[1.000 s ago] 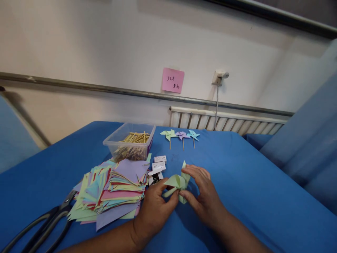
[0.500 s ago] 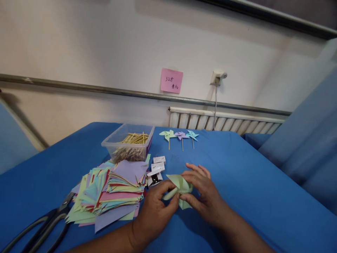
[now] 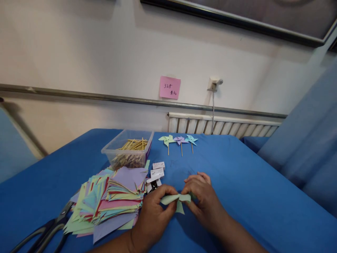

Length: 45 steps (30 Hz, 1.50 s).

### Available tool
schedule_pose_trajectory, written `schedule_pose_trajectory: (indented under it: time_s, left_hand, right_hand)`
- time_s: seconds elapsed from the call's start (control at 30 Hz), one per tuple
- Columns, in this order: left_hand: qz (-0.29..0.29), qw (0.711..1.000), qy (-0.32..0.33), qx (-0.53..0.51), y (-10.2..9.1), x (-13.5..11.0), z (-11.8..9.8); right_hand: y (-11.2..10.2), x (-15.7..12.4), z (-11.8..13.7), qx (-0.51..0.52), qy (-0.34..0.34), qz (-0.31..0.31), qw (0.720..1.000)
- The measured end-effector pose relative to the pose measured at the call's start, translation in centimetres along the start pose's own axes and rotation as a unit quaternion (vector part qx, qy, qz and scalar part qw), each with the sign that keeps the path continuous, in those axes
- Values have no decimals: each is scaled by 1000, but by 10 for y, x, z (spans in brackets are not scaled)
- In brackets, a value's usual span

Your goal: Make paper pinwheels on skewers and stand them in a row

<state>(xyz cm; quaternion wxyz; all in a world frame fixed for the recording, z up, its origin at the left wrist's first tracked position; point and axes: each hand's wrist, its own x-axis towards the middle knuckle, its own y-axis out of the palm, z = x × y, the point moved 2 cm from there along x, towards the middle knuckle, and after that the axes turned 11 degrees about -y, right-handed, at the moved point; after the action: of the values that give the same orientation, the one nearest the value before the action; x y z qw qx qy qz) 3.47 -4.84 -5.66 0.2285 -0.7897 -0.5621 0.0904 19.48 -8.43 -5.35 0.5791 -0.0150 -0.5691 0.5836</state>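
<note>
Between my two hands is a light green paper pinwheel (image 3: 180, 207), its blades folded in toward the middle, seen nearly edge-on. My left hand (image 3: 156, 211) pinches its left side between thumb and fingers. On the other side, my right hand (image 3: 202, 198) grips the right edge, fingers curled behind the paper. Whether a pin sits at its centre I cannot make out. Just beyond my left hand lie small white boxes (image 3: 157, 173), the nearest one open with dark pieces inside.
At the left is a pile of coloured paper sheets (image 3: 116, 200), with large scissors (image 3: 56, 223) beside it. A clear plastic box (image 3: 126, 144) of wooden sticks (image 3: 134, 144) stands behind. Three finished pinwheels (image 3: 180, 140) lie at the back of the blue-covered table (image 3: 250, 196).
The pinwheel has been tilted from showing its open folded face to nearly edge-on. My right fingers have closed in around its edge. The camera view has tipped slightly upward.
</note>
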Motion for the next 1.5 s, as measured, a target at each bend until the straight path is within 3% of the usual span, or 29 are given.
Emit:
schedule_pose_trajectory:
  time_s: [0.23, 0.67, 1.5]
  left_hand:
    - [-12, 1000, -1, -3, 3, 0, 3]
    - [-19, 999, -39, 6, 0, 3, 2]
    - [-12, 999, -48, -12, 0, 3, 7]
  right_hand:
    - [5, 0, 1, -8, -3, -6, 1000]
    - [9, 2, 7, -9, 69, -7, 998]
    - [14, -2, 3, 11, 83, -21, 996]
